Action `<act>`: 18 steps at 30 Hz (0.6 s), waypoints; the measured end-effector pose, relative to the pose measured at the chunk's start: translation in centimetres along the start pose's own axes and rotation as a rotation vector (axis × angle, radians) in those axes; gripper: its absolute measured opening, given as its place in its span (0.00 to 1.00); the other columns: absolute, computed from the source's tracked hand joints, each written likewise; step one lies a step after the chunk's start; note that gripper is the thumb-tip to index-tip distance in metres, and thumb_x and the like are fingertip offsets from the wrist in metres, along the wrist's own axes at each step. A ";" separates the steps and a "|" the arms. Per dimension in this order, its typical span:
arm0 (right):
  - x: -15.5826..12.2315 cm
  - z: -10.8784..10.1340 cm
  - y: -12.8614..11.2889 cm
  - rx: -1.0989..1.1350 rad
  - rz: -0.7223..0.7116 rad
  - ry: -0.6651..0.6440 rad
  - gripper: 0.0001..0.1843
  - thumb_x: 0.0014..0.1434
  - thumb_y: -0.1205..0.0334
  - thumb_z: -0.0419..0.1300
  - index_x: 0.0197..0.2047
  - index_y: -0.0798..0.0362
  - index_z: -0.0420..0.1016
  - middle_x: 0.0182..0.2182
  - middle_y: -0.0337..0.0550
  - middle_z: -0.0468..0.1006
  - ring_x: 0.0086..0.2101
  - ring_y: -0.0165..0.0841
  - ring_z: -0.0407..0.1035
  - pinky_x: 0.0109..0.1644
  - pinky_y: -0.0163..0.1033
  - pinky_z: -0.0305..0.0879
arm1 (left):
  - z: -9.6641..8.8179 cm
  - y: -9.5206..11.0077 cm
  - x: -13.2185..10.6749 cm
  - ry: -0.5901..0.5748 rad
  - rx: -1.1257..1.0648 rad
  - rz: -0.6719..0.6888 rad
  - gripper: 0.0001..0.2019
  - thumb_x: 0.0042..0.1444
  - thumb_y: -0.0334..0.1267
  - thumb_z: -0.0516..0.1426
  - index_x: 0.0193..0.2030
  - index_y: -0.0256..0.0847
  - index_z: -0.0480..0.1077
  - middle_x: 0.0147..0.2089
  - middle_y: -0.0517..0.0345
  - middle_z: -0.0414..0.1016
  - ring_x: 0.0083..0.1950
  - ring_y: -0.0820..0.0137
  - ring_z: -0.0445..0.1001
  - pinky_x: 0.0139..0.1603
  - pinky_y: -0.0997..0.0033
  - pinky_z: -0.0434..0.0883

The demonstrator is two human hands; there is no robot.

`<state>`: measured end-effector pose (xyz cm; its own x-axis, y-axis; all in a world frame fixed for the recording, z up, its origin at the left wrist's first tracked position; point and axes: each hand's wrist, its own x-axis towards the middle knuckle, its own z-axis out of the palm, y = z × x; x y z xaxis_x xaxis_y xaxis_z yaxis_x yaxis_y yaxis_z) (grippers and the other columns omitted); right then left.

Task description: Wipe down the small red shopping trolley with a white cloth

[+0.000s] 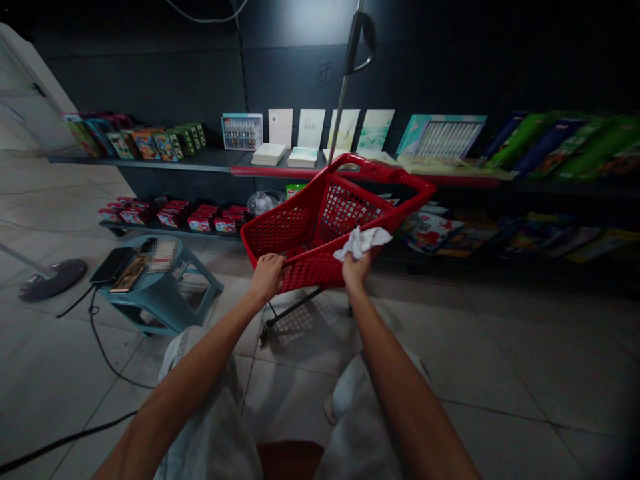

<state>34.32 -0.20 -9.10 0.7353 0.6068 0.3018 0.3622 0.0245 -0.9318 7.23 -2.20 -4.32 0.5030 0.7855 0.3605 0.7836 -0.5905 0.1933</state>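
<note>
A red plastic shopping cart (310, 270) with perforated walls stands in front of me, its handle end toward the right. My left hand (269, 275) grips the cart's near rim at its left end, fingers curled over the edge. A crumpled white cloth (363, 243) is held in my right hand (357, 269), against the near rim further right. The cloth covers part of that rim and hides some of my right fingers. Inside the basket nothing clear can be made out.
Behind the cart runs a dark shelf (215, 159) with boxes, books and pen sets. Packaged goods (435, 227) fill the lower level. A blue stool (175, 293) at left carries a dark device and other items. A cable (107, 357) and round stand base (54, 279) lie on the floor.
</note>
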 end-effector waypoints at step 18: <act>-12.7 4.5 -4.9 0.003 -0.003 -0.843 0.16 0.50 0.65 0.66 0.44 0.53 0.78 0.36 0.45 0.84 0.40 0.40 0.79 0.46 0.39 0.72 | -0.3 -0.5 -0.7 0.114 -0.020 -0.012 0.19 0.74 0.43 0.42 0.53 0.42 0.73 0.51 0.50 0.78 0.62 0.58 0.67 0.68 0.48 0.59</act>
<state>20.63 -4.45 -9.28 0.0602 0.9967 0.0538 0.3615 0.0285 -0.9319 6.42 -2.54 -4.40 0.4479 0.7668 0.4598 0.7811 -0.5858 0.2160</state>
